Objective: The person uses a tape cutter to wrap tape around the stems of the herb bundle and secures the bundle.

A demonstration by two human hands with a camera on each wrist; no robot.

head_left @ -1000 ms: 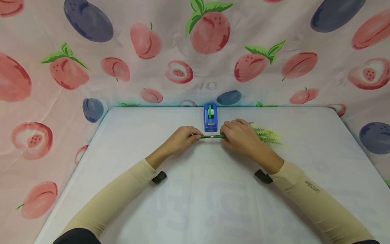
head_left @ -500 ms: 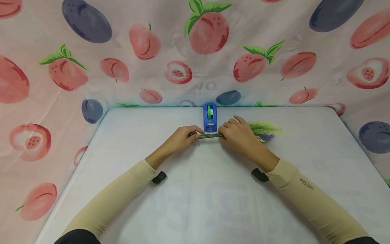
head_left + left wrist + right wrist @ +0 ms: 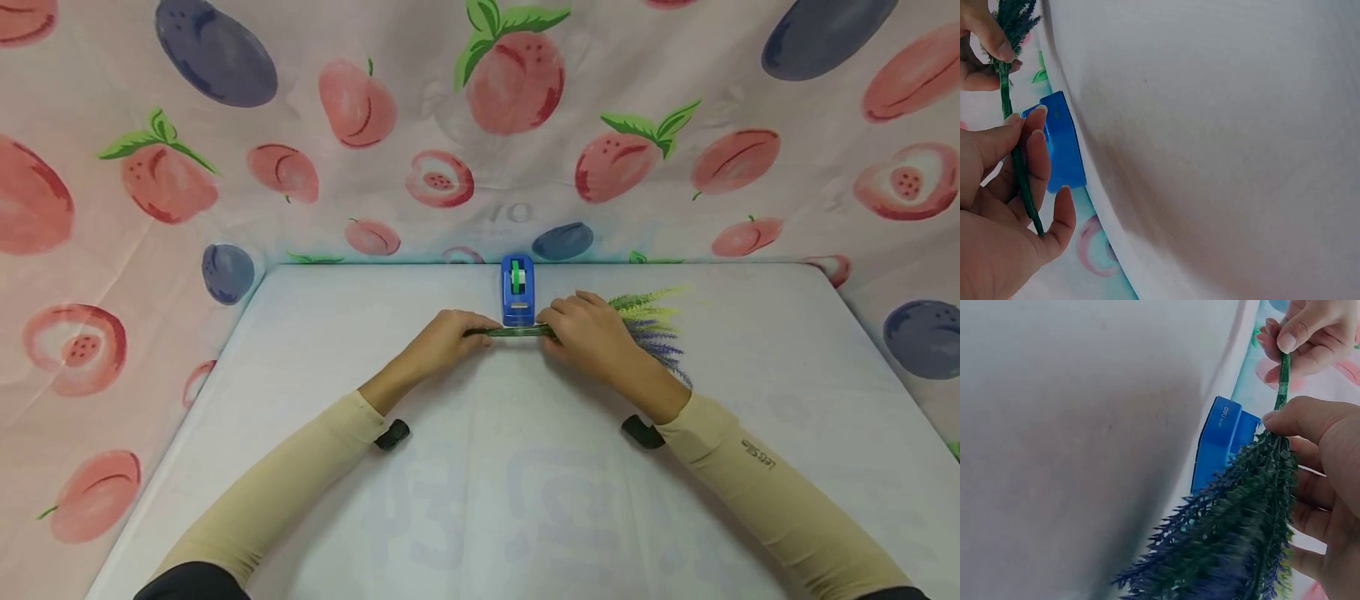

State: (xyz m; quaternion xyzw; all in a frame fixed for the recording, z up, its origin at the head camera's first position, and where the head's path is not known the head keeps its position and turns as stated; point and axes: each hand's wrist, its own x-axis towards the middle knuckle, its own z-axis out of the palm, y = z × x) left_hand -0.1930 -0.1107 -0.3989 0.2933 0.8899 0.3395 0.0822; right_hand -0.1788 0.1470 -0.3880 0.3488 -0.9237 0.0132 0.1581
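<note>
A bunch of artificial lavender (image 3: 652, 329) with green, yellow and purple heads lies level between both hands, heads to the right. My left hand (image 3: 453, 337) pinches the stem ends between thumb and fingers. At the upper stems, just below the leafy part, my right hand (image 3: 592, 333) grips the bunch. A stretch of green stems (image 3: 519, 332) shows between the hands, with a thin band of clear tape (image 3: 1283, 389) round it in the right wrist view. Right behind the stems stands a blue tape dispenser (image 3: 517, 292) holding a roll with a green core.
The white-covered table (image 3: 480, 500) reaches to a back wall hung with a fruit-print cloth (image 3: 517, 167). Dark wrist cameras (image 3: 392, 436) sit under both sleeved forearms.
The lavender bunch has turned about its stems between my hands, so the purple heads now fan toward the near side. Both hands stay almost in place.
</note>
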